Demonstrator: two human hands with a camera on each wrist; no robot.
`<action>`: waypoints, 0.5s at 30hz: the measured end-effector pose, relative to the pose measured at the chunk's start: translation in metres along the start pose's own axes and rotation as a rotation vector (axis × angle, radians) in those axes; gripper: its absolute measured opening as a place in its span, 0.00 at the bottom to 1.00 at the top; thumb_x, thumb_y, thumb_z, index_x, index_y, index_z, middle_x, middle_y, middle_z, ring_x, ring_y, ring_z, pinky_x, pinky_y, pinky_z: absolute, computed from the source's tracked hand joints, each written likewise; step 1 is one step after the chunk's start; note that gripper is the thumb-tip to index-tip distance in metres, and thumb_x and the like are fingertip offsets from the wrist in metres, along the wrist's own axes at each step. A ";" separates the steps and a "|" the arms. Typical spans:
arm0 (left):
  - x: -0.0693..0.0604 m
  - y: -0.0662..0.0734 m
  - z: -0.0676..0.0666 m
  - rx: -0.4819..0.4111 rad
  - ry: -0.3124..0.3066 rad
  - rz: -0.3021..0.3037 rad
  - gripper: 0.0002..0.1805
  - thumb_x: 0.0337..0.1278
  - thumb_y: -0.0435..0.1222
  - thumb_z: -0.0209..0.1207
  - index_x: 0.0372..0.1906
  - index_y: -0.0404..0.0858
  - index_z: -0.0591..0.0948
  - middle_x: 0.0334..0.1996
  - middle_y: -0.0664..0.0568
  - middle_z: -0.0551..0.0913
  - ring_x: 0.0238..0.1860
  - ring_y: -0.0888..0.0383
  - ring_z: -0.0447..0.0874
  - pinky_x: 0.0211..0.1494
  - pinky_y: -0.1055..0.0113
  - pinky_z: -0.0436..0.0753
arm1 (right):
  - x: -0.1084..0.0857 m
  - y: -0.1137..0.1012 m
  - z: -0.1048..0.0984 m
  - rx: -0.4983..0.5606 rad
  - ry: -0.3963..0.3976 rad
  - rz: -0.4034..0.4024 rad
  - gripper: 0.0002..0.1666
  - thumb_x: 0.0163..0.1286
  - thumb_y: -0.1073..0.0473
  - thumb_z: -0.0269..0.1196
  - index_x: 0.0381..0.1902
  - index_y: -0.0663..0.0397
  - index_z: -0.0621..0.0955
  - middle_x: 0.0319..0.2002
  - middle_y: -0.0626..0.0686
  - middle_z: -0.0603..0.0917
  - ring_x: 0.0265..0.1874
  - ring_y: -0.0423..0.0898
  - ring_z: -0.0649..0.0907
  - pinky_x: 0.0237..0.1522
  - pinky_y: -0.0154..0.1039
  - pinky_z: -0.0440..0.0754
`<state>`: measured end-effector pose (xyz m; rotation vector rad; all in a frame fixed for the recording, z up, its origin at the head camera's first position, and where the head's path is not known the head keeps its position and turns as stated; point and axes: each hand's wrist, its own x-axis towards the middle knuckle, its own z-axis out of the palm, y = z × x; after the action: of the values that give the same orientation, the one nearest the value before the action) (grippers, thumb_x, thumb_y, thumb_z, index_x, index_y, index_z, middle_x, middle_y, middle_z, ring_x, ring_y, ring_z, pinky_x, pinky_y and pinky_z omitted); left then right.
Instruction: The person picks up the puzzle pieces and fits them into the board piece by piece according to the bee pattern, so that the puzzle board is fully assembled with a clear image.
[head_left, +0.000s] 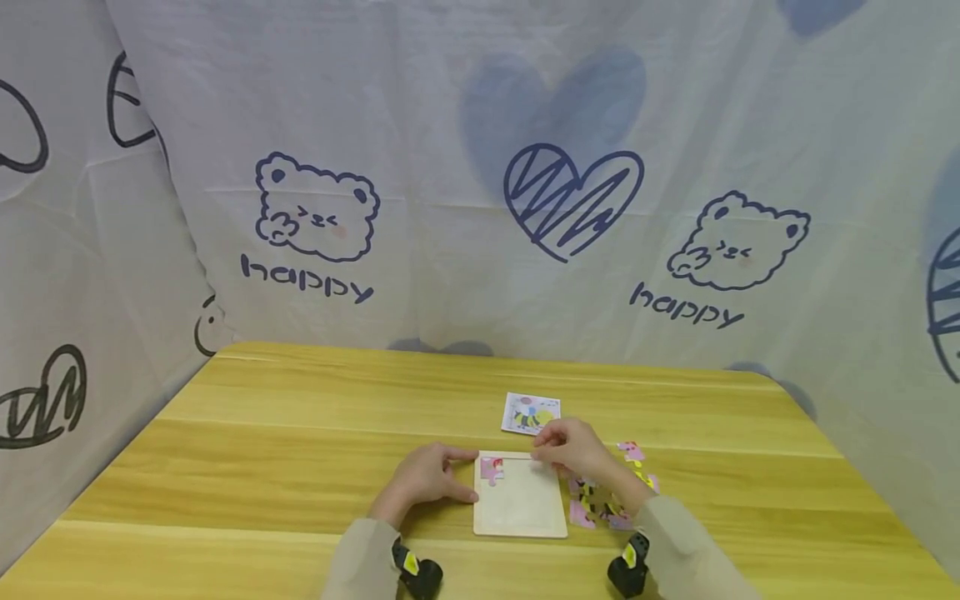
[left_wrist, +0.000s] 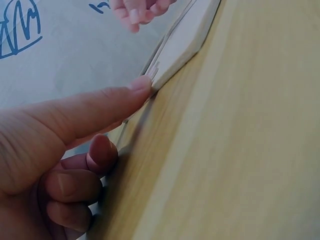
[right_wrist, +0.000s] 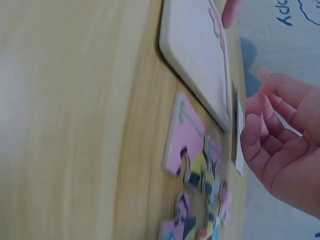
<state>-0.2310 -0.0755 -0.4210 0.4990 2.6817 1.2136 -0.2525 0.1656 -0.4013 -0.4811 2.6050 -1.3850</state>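
Observation:
A pale wooden puzzle board with a raised rim lies on the table. Pink jigsaw piece sits in its upper left corner. My left hand rests at the board's left side, its thumb and a forefinger touching the edge; in the left wrist view the other fingers curl beneath. Over the board's upper right corner hovers my right hand, fingers loosely bent. In the right wrist view nothing shows between its fingertips. Loose jigsaw pieces, pink, yellow and black, lie right of the board, partly hidden by the right forearm in the head view.
Behind the board lies a small picture card showing a yellow and black bee. The wood-grain table stretches out on both sides. A white printed curtain hangs behind the table and along its sides.

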 end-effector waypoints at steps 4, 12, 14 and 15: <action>-0.001 0.001 0.000 0.000 0.005 0.001 0.32 0.28 0.40 0.73 0.50 0.41 0.80 0.09 0.58 0.62 0.11 0.64 0.56 0.17 0.71 0.58 | -0.004 0.004 -0.009 0.000 0.009 0.008 0.05 0.56 0.67 0.63 0.28 0.65 0.78 0.18 0.48 0.73 0.15 0.42 0.71 0.15 0.33 0.69; 0.000 0.001 0.000 -0.002 0.001 -0.007 0.32 0.28 0.40 0.72 0.50 0.41 0.80 0.09 0.58 0.62 0.11 0.64 0.56 0.17 0.71 0.58 | -0.011 0.018 -0.030 0.021 0.040 -0.051 0.07 0.54 0.64 0.65 0.27 0.63 0.78 0.17 0.50 0.75 0.13 0.42 0.73 0.13 0.34 0.70; -0.001 0.001 0.000 -0.001 0.001 -0.005 0.32 0.28 0.39 0.72 0.50 0.41 0.80 0.09 0.58 0.62 0.11 0.64 0.56 0.17 0.71 0.58 | -0.014 0.021 -0.036 0.015 0.047 -0.065 0.08 0.54 0.62 0.65 0.27 0.63 0.78 0.17 0.50 0.75 0.12 0.41 0.72 0.13 0.34 0.70; -0.001 0.001 0.000 0.001 0.001 -0.007 0.32 0.28 0.39 0.72 0.50 0.41 0.80 0.09 0.58 0.62 0.11 0.64 0.56 0.17 0.71 0.58 | -0.015 0.021 -0.038 0.010 0.052 -0.064 0.08 0.54 0.63 0.65 0.27 0.63 0.78 0.17 0.50 0.75 0.12 0.41 0.72 0.13 0.34 0.70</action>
<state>-0.2298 -0.0750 -0.4198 0.4893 2.6829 1.2113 -0.2532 0.2120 -0.3979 -0.5390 2.6443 -1.4484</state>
